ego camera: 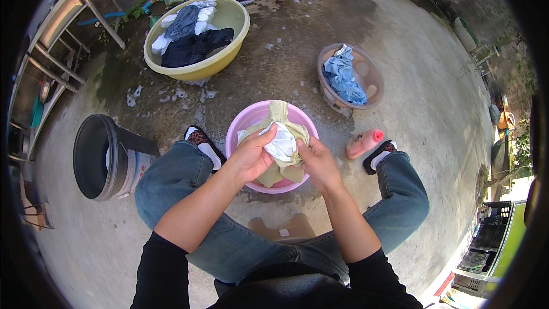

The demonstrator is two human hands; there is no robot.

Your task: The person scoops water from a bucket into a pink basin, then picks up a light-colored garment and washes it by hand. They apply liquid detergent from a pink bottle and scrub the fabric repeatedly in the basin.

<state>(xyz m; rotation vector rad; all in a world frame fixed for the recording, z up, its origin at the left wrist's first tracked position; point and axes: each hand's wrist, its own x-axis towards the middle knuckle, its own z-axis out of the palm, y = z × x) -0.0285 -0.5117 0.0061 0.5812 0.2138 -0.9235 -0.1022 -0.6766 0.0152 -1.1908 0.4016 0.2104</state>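
Note:
Over a pink plastic basin [229,139] between my feet, both hands hold a khaki garment [279,111] with a white lining or cloth part [282,142] showing at its middle. My left hand [253,154] grips it from the left, thumb on top of the white part. On the other side my right hand [316,161] pinches the khaki fabric between thumb and fingers. Folds of the garment hang down into the basin and hide most of its inside; a bit of white shows at its left. A pink plastic bottle [359,143] stands right of the basin.
A large yellow basin [206,71] holds dark and white clothes [193,47]. Farther right, a translucent basin [375,64] contains light-blue denim [343,77]. A black bucket [113,159] is by my left knee. Suds spot the wet concrete. A metal rack [64,64] stands far left.

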